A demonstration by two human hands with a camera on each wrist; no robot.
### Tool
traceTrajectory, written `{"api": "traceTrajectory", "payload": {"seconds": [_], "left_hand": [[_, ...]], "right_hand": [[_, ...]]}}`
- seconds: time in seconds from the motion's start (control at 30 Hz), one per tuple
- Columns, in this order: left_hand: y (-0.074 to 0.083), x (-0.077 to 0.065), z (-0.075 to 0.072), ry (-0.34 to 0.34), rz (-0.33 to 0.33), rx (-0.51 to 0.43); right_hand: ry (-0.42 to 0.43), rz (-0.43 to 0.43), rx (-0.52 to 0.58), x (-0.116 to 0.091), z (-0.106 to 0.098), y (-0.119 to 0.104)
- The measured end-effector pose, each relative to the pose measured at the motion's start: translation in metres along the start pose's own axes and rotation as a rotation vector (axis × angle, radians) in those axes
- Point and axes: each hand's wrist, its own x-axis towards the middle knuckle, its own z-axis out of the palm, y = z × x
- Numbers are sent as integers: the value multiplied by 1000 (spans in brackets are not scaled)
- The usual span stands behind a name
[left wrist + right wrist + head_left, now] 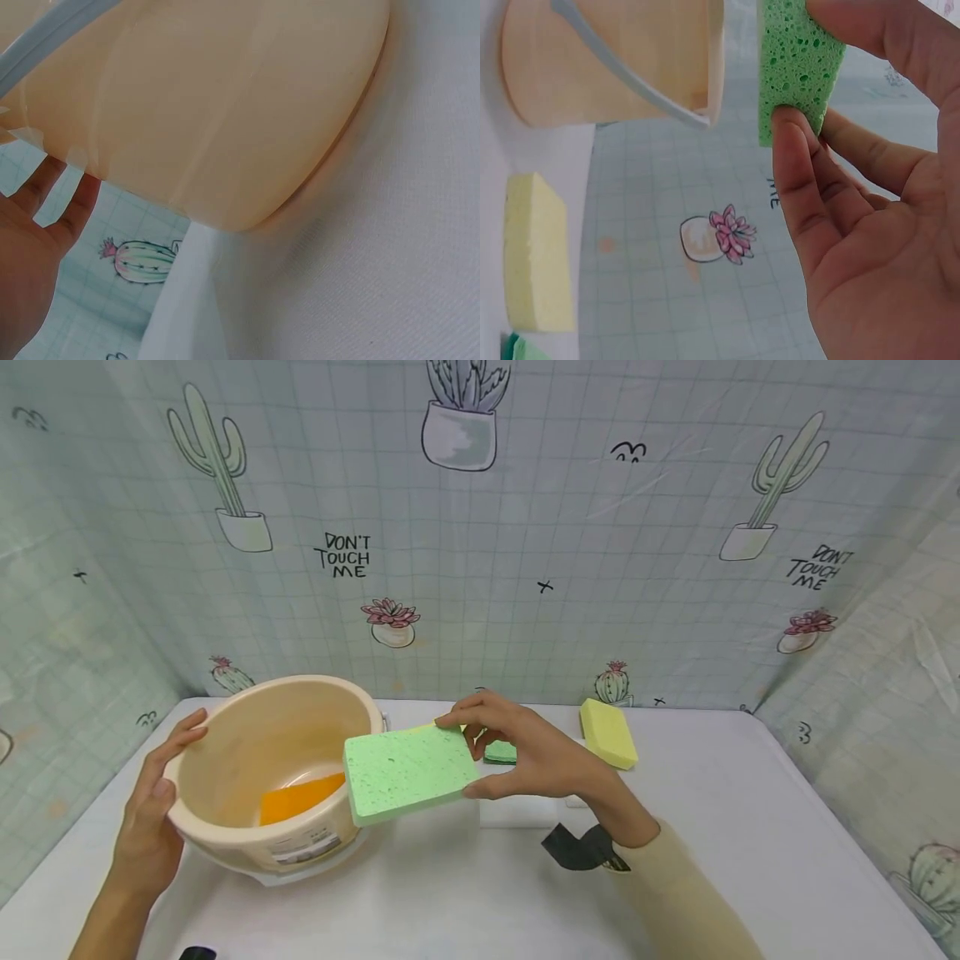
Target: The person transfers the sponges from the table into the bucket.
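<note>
My right hand (517, 747) pinches a light green sponge (412, 772) by its right end, thumb below and fingers above. The sponge is held up in front of the right side of a cream bucket (225, 735). In the right wrist view its porous green face (799, 71) shows between thumb and fingers. My left hand (153, 814) holds the bucket's left rim, its fingers spread along the edge. The bucket tilts with its mouth towards me, and an orange sponge (300, 797) lies inside. In the left wrist view, fingers (79, 206) touch the bucket's side.
A yellow sponge (607, 733) lies at the back right of the white table (750, 827). Behind my right hand are a green piece (499, 752) and a white block (517, 812), both partly hidden. A patterned curtain (480, 552) closes off the back. A grey handle (630, 67) hangs on the bucket.
</note>
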Motion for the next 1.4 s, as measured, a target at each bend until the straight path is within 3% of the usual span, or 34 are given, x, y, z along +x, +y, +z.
{"api": "traceTrajectory", "payload": {"seconds": [0.4,0.73,1.03,1.4], "left_hand": [[0,0,2,9,-2,-15],[1,-1,2,-15,23,-37],[1,0,1,-4,11,-28],[1,0,0,-6,16,-2]], "right_hand": [[1,-38,-57,45,14,-11],[-27,54,-49,85,41,-19],[-73,122,-271,117,60,-29],[-167,192,-404,135,79,-29]]}}
